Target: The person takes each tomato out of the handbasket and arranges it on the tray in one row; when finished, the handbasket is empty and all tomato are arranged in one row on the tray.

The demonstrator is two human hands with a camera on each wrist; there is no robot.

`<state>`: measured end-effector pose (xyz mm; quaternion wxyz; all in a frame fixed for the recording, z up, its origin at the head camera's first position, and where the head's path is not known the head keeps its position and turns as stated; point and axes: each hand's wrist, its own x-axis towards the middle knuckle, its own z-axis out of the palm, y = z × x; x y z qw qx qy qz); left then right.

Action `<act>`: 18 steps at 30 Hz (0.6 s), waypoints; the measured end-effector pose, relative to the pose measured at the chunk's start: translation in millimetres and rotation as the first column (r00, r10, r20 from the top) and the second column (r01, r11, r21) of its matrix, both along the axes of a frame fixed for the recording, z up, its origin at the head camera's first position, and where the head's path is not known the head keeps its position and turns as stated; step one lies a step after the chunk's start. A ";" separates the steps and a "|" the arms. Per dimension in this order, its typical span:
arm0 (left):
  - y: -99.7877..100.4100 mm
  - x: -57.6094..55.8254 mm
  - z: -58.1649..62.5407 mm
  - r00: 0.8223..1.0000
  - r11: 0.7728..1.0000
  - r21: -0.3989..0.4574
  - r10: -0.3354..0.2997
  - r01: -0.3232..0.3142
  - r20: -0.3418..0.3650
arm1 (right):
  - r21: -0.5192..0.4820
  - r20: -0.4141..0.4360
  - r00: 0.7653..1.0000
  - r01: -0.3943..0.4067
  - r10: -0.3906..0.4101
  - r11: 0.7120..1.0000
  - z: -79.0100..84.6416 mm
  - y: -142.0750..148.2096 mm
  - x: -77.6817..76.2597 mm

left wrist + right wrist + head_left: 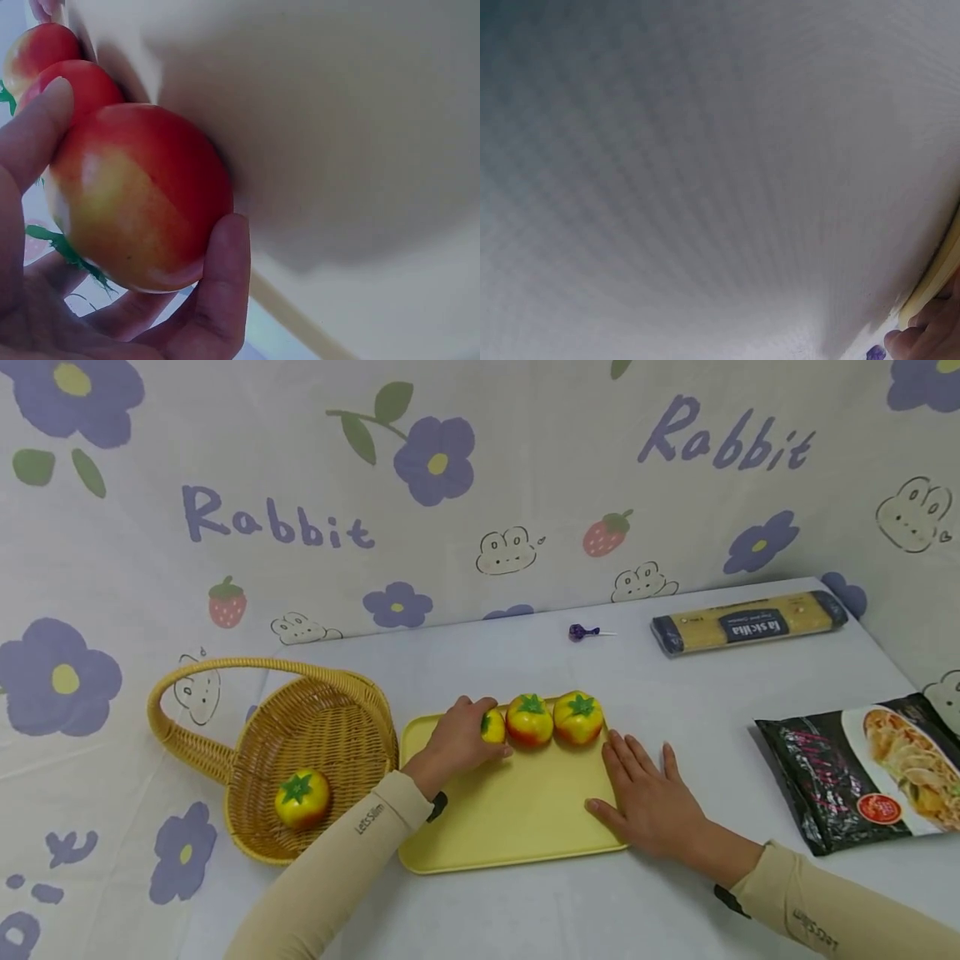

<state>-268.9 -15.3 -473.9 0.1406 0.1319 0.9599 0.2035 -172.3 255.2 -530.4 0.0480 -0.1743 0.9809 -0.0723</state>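
"Fruit [492, 727] in the head view — where is it sitting?"

"It's resting on the tray [540, 806] at frame centre, left of two matching fruits [530, 721]. The left hand [459, 739] is gripping it; the right hand [654, 797] is lying spread along the tray's right edge."

"And the left wrist view?"

"It's revealing what the head view is hiding: thumb and fingers are cupping glossy sides. The fruit is probably handling light, stiff and slippery — I'd be gripping its widest part."

"Right wrist?"

"Showing mostly pale surface [705, 187], fingertips [901, 343] at lower right."

White table [690, 693] under wicker basket [322, 727], yellow tray [525, 810], purple lollipop [579, 632], pasta pack [750, 623], black food bag [862, 772]
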 end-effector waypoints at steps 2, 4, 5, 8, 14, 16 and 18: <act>-0.3 0.2 0.2 1.000 1.000 -0.004 0.004 -0.004 -0.001 | 0.002 0.002 1.000 0.001 -0.001 1.000 -0.2 -0.6 -0.4; -1.2 0.7 0.0 1.000 1.000 -0.005 0.009 -0.009 -0.001 | 0.006 0.003 1.000 0.002 -0.002 1.000 -0.5 -1.1 -0.8; -1.8 1.0 -0.1 1.000 1.000 -0.010 0.010 -0.010 -0.003 | 0.007 0.005 1.000 0.002 -0.002 1.000 -0.5 -1.3 -0.9; -4.3 2.5 -0.6 1.000 1.000 -0.017 0.020 -0.020 -0.002 | 0.005 0.009 1.000 0.000 0.000 1.000 -0.7 -1.8 -1.0; -11.2 11.6 3.3 0.999 0.999 0.000 0.041 -0.041 -0.006 | 0.005 0.011 1.000 -0.002 0.002 1.000 -0.7 -3.3 -0.8; -14.9 18.4 8.9 0.999 0.999 0.008 0.036 -0.036 -0.021 | -0.001 0.016 1.000 0.000 0.000 1.000 0.4 -4.1 -0.5; -19.7 27.8 17.7 0.999 1.000 0.014 0.028 -0.028 -0.045 | -0.003 0.021 1.000 0.003 -0.003 1.000 1.6 -4.4 -0.4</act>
